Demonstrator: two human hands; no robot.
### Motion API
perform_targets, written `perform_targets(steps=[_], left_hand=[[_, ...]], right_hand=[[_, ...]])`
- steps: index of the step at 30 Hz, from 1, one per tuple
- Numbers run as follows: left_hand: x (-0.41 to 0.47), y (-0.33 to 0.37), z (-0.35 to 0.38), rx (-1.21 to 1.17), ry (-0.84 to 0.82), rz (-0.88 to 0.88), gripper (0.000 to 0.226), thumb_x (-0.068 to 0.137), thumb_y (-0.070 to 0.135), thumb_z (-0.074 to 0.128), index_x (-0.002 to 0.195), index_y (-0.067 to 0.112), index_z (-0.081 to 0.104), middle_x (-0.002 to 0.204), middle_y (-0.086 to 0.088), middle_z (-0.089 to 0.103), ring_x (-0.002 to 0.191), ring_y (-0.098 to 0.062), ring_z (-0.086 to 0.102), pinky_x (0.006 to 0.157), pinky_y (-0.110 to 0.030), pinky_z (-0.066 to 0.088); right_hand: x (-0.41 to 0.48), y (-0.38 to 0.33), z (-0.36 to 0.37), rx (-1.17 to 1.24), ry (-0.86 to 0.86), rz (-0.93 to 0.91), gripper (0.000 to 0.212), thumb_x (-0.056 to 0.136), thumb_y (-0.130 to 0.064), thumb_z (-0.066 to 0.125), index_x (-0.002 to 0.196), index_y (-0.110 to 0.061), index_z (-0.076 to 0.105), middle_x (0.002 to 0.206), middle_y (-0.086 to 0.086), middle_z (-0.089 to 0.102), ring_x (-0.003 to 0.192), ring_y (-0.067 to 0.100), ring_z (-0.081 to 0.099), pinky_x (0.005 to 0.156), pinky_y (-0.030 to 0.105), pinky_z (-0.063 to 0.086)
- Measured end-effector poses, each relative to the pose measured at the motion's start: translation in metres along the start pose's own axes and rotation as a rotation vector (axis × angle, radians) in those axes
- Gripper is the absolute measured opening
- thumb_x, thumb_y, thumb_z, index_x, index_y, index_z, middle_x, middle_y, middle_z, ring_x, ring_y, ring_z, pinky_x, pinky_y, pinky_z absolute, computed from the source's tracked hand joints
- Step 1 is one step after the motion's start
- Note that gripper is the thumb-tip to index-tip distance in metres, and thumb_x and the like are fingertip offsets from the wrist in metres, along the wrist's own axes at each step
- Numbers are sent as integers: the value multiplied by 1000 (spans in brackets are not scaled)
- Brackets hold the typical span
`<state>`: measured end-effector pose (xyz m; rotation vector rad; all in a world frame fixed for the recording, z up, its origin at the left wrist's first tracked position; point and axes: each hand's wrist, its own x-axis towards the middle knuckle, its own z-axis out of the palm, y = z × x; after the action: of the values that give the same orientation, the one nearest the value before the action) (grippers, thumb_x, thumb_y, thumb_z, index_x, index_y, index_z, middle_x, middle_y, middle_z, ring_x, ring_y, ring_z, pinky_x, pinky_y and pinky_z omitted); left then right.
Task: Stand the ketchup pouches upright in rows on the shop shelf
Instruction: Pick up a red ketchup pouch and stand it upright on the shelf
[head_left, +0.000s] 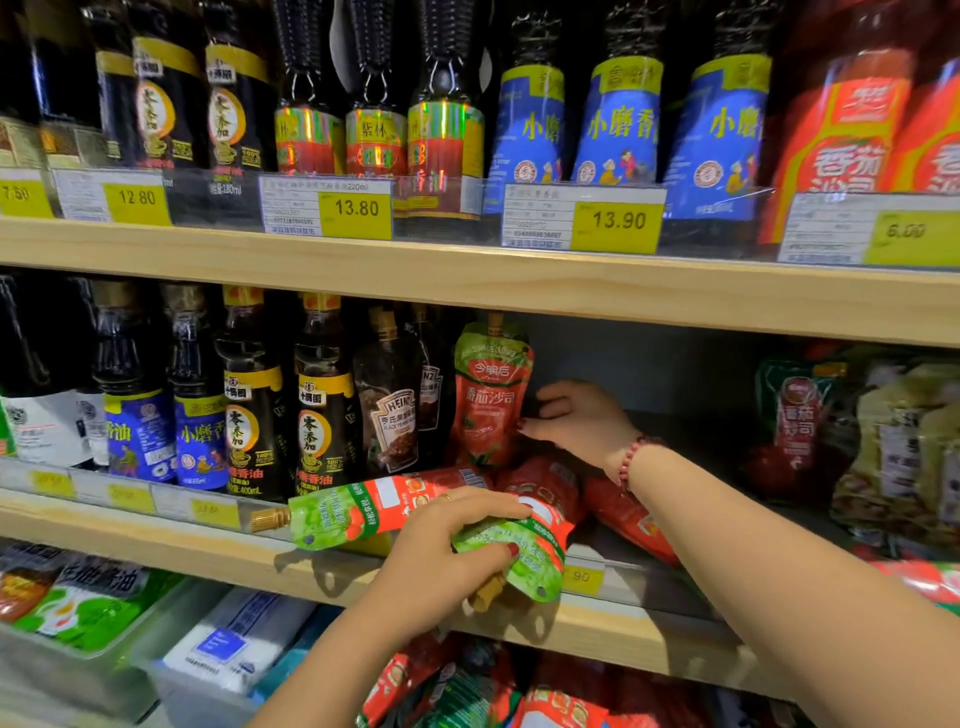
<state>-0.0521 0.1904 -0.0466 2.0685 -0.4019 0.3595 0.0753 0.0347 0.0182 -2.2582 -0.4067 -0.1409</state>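
Note:
One red-and-green ketchup pouch (491, 395) stands upright on the middle shelf (519, 618), its gold cap at the top. My right hand (576, 421) rests against its right side, fingers spread along the pouch. My left hand (447, 540) grips a second pouch (524, 556) at the shelf's front edge, cap hanging down. A third pouch (353, 512) lies flat under that hand, its cap pointing left. More red pouches (618, 506) lie flat beneath my right forearm.
Dark sauce bottles (322, 410) and a Heinz pouch (392, 410) stand left of the upright pouch. Behind my right hand the shelf is bare grey. Bagged goods (893, 447) fill the right end. More ketchup pouches (467, 691) lie below, beside plastic bins (171, 649).

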Motion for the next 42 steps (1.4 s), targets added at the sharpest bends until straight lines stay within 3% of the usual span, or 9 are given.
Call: perform_targets(steps=[4, 11, 15, 19, 25, 28, 31, 39, 42], left_hand=[[0, 2, 1, -50, 78, -26, 28, 83, 8, 65, 99, 29, 72, 109, 19, 66, 103, 11, 56, 89, -10, 42], [-9, -2, -3, -192, 288, -111, 28, 91, 7, 54, 88, 28, 73, 96, 18, 70, 90, 11, 60, 70, -1, 42], [-10, -2, -1, -230, 295, -126, 26, 91, 8, 54, 87, 25, 74, 95, 14, 71, 90, 7, 62, 71, -4, 45], [-8, 0, -1, -337, 312, -156, 25, 92, 6, 52, 91, 20, 73, 98, 8, 73, 95, -3, 66, 81, -17, 49], [-1, 2, -7, -496, 310, -151, 24, 95, 9, 48, 103, 19, 69, 101, 2, 74, 100, -7, 66, 83, -21, 52], [9, 6, -9, -488, 276, -117, 20, 95, 22, 49, 102, 26, 67, 108, 3, 70, 104, -7, 64, 90, -27, 49], [20, 13, -5, -414, 210, -42, 21, 82, 43, 58, 99, 35, 66, 103, 11, 71, 98, -1, 63, 82, -17, 51], [62, 20, 23, -341, 260, -95, 16, 84, 9, 66, 95, 21, 61, 90, 0, 68, 82, -10, 64, 63, -10, 48], [70, 16, 27, -361, 294, -109, 14, 84, 8, 66, 86, 20, 60, 85, -6, 66, 76, -13, 61, 58, -13, 48]], right_hand=[[-41, -2, -17, 18, -110, -90, 32, 78, -8, 68, 107, -20, 61, 107, 6, 67, 96, 17, 63, 91, 31, 51], [-108, 9, -11, -138, -410, -245, 76, 72, -13, 72, 138, -24, 37, 136, -7, 41, 124, 6, 42, 103, 22, 38], [-127, 19, 13, -314, -217, -442, 81, 66, -30, 74, 137, -31, 35, 137, -11, 37, 126, 4, 32, 106, 19, 28], [-130, 27, 30, -312, 31, -490, 60, 80, -10, 58, 136, -27, 43, 141, -8, 44, 131, 8, 34, 106, 16, 21], [-121, 22, 13, -131, 180, -473, 49, 80, 2, 56, 121, -23, 62, 120, -6, 64, 113, 7, 55, 100, 21, 40], [-107, 7, 0, 17, 297, -404, 25, 83, -4, 61, 96, -21, 72, 87, -17, 67, 83, -10, 59, 74, 6, 43], [-88, -3, -12, 68, 339, -245, 29, 82, -15, 64, 55, -20, 57, 57, -16, 56, 58, -2, 54, 52, 16, 38], [-63, -2, -33, 284, 104, 25, 10, 84, -19, 67, 89, -11, 70, 94, 12, 72, 90, 27, 67, 87, 48, 53], [-64, 3, -40, 374, -28, 56, 15, 77, -14, 75, 85, -24, 67, 99, 6, 71, 92, 18, 67, 87, 40, 54]])
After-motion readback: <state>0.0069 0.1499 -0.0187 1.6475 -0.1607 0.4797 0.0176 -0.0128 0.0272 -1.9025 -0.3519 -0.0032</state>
